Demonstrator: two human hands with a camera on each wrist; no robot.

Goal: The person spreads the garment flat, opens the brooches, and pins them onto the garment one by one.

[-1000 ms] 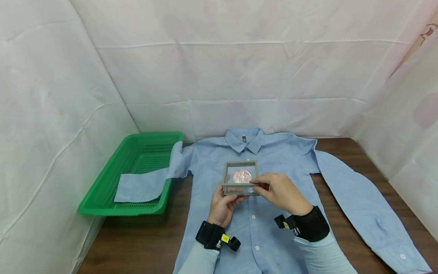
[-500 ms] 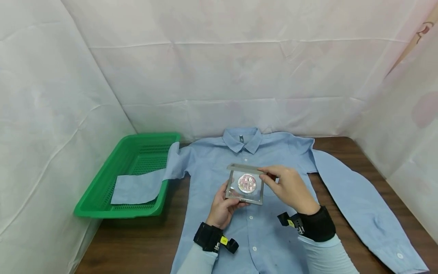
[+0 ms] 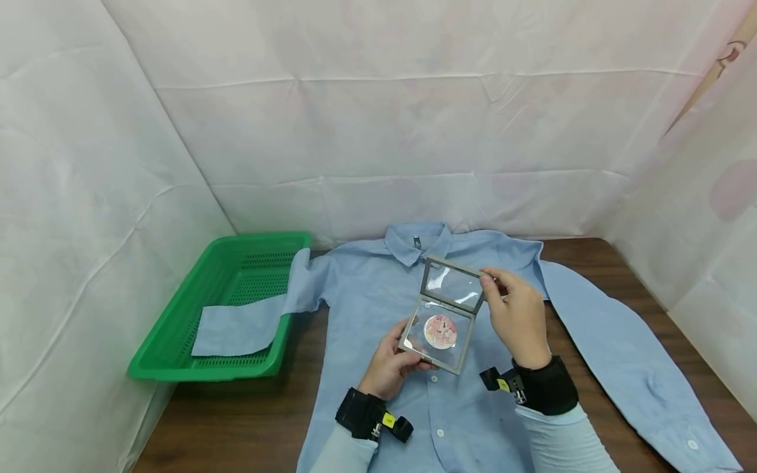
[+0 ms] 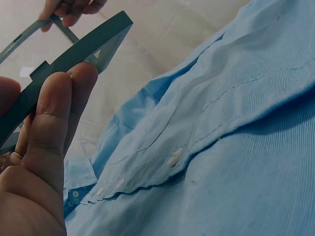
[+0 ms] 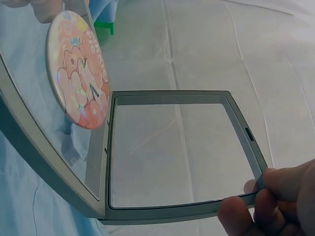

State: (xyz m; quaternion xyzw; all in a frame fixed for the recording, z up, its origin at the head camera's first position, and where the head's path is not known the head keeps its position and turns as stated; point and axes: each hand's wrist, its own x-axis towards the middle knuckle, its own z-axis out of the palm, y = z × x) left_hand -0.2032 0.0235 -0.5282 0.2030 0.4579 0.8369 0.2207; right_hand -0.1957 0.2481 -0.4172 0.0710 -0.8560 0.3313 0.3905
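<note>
A hinged grey display case (image 3: pixel 414 338) with clear film panels is spread wide above the shirt. On its lower panel sits a round pink badge (image 3: pixel 440 332) printed with cartoon figures, seen close in the right wrist view. My left hand (image 3: pixel 390 364) holds the lower half by its left corner, thumb on top and fingers beneath. With thumb and fingers, my right hand (image 3: pixel 517 315) pinches the upper right corner of the raised lid (image 5: pixel 182 209). The light blue button-up shirt (image 3: pixel 378 282) lies flat under both hands, collar away from me.
A green plastic basket (image 3: pixel 148 348) stands to the left, with one shirt sleeve (image 3: pixel 236 328) draped into it. The other sleeve (image 3: pixel 639 348) runs down the right side of the brown wooden table (image 3: pixel 236 420). White cloth sheets (image 3: pixel 378 125) hang behind and at both sides.
The case was closed at first; my right hand has swung its lid up and away from me. My left hand keeps its grip, and the case has tilted and shifted slightly right.
</note>
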